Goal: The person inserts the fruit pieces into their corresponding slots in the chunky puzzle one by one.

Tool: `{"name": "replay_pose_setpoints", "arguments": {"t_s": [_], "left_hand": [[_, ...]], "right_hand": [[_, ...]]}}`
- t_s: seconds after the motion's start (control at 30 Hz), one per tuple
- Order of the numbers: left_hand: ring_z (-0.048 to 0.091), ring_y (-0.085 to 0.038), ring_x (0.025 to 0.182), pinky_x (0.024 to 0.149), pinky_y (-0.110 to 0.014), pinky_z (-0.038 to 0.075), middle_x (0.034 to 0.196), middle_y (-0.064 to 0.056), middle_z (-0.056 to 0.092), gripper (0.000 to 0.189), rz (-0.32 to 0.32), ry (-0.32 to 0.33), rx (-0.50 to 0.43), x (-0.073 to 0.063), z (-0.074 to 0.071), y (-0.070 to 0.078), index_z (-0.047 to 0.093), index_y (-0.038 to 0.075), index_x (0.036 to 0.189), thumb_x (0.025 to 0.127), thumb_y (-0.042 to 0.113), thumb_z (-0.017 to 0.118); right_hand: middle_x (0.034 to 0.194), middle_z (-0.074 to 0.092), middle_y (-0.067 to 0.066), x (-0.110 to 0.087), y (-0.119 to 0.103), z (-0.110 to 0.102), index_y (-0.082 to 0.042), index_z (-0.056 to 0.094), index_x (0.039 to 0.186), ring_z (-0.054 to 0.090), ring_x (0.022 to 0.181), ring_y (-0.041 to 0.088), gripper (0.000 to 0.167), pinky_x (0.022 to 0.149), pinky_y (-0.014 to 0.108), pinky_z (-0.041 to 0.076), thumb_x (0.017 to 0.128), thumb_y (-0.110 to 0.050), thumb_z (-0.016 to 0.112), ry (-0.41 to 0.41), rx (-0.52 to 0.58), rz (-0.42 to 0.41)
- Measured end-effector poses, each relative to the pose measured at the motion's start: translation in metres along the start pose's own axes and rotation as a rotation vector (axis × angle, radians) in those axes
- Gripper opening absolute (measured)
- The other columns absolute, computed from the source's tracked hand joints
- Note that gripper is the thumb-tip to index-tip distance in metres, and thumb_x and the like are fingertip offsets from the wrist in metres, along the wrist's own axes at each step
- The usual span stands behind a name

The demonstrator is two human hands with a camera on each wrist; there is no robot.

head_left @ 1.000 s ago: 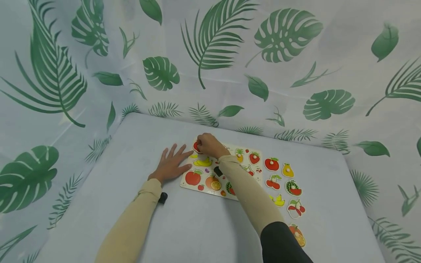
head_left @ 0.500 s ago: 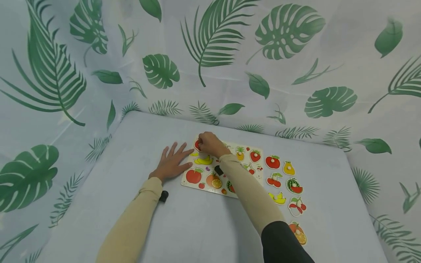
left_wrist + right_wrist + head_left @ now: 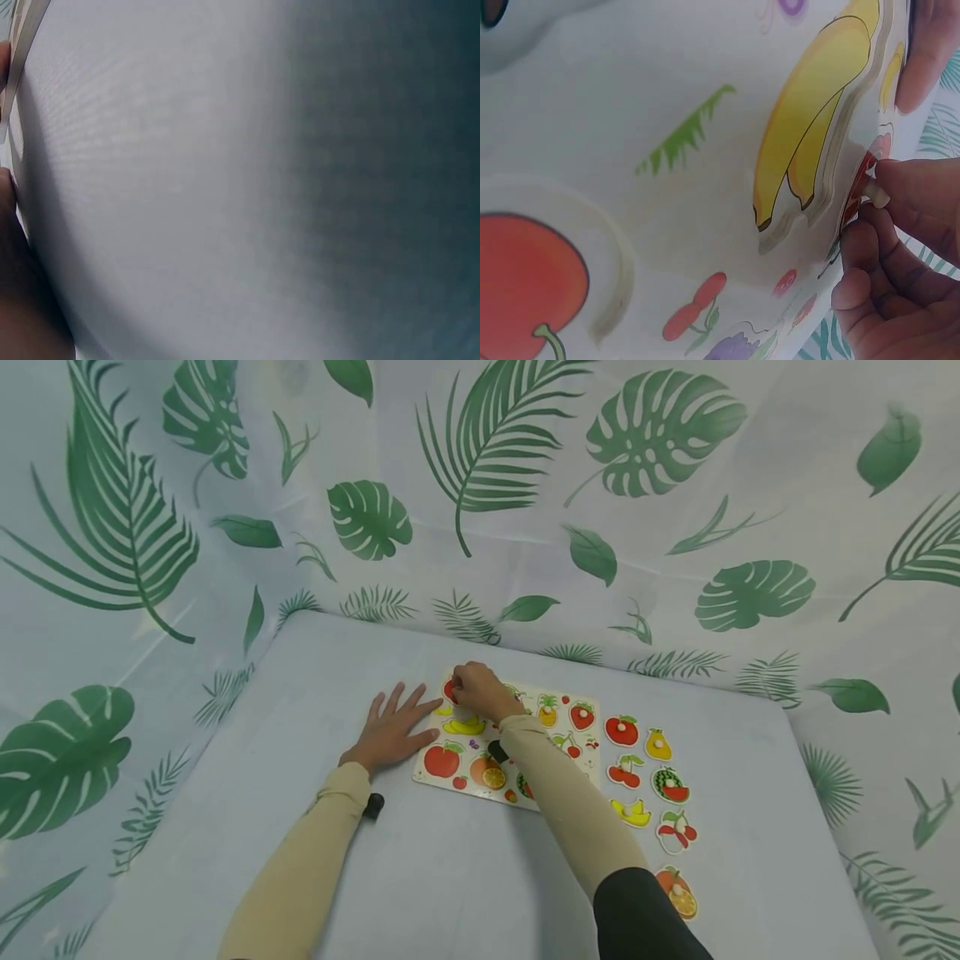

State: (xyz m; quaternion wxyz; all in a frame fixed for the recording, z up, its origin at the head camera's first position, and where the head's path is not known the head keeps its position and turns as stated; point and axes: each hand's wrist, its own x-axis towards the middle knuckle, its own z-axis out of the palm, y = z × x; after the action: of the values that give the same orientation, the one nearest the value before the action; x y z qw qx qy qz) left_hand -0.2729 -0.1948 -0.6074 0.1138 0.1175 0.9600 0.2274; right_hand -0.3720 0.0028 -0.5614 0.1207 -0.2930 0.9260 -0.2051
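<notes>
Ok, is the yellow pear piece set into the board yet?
No, the yellow pear piece lies on the table, off to the right of the board.

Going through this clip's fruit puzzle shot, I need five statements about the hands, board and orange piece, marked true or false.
1. The right hand pinches a small knob. True.
2. The left hand has its fingers spread at the puzzle board. True.
3. The left hand is curled around a banana. False: it holds nothing.
4. An orange piece lies on the table. True.
5. The orange piece is left of the puzzle board. False: it is to the right.
</notes>
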Motion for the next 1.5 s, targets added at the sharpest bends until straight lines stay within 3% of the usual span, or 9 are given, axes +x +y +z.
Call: {"name": "replay_pose_setpoints", "arguments": {"t_s": [0.2, 0.47, 0.7, 1.0, 1.23, 1.5], "left_hand": [[-0.005, -0.040, 0.164, 0.126, -0.064, -0.008, 0.179, -0.010, 0.015, 0.068, 0.019, 0.008, -0.003, 0.000, 0.000, 0.007, 0.040, 0.026, 0.168, 0.108, 0.053, 0.056], [-0.008, -0.037, 0.164, 0.126, -0.062, -0.010, 0.180, -0.007, 0.012, 0.068, 0.030, -0.007, -0.004, 0.007, 0.010, 0.006, 0.037, 0.028, 0.169, 0.109, 0.055, 0.053], [-0.007, -0.039, 0.164, 0.126, -0.064, -0.009, 0.180, -0.008, 0.013, 0.068, 0.044, -0.004, -0.022, 0.008, 0.012, 0.007, 0.039, 0.027, 0.168, 0.108, 0.055, 0.054], [-0.007, -0.040, 0.163, 0.126, -0.064, -0.009, 0.179, -0.010, 0.013, 0.069, 0.047, 0.007, -0.023, 0.008, 0.008, 0.004, 0.038, 0.025, 0.168, 0.108, 0.054, 0.055], [-0.008, -0.039, 0.163, 0.126, -0.063, -0.010, 0.180, -0.010, 0.011, 0.069, 0.043, 0.013, -0.016, 0.005, 0.005, -0.003, 0.036, 0.025, 0.169, 0.109, 0.053, 0.054], [-0.011, -0.038, 0.163, 0.126, -0.062, -0.011, 0.180, -0.010, 0.011, 0.070, 0.036, 0.012, -0.045, 0.005, 0.005, -0.006, 0.035, 0.025, 0.170, 0.108, 0.054, 0.053]], "right_hand": [[0.105, 0.066, 0.013, -0.004, 0.004, -0.002, 0.001, 0.070, 0.109, 0.061, 0.092, 0.024, 0.010, 0.084, 0.035, 0.057, 0.107, -0.008, 0.065, -0.013, 0.008, 0.036], [0.109, 0.066, 0.013, -0.011, 0.010, -0.002, 0.000, 0.070, 0.115, 0.060, 0.095, 0.024, 0.013, 0.087, 0.033, 0.056, 0.107, -0.010, 0.065, -0.030, 0.024, 0.073], [0.116, 0.066, 0.014, -0.019, 0.010, -0.006, 0.000, 0.069, 0.126, 0.063, 0.100, 0.025, 0.022, 0.093, 0.034, 0.057, 0.108, -0.013, 0.066, -0.007, -0.042, 0.054], [0.133, 0.065, 0.018, -0.033, 0.011, -0.023, 0.001, 0.068, 0.134, 0.065, 0.119, 0.030, 0.033, 0.105, 0.042, 0.054, 0.107, -0.018, 0.069, 0.059, -0.069, 0.013], [0.134, 0.063, 0.021, -0.055, 0.015, -0.032, 0.003, 0.066, 0.137, 0.064, 0.119, 0.033, 0.036, 0.107, 0.044, 0.053, 0.106, -0.015, 0.069, 0.094, -0.049, -0.010], [0.134, 0.064, 0.021, -0.094, 0.030, -0.037, 0.004, 0.066, 0.137, 0.065, 0.119, 0.033, 0.036, 0.104, 0.045, 0.054, 0.105, -0.013, 0.070, 0.141, -0.059, -0.030]]}}
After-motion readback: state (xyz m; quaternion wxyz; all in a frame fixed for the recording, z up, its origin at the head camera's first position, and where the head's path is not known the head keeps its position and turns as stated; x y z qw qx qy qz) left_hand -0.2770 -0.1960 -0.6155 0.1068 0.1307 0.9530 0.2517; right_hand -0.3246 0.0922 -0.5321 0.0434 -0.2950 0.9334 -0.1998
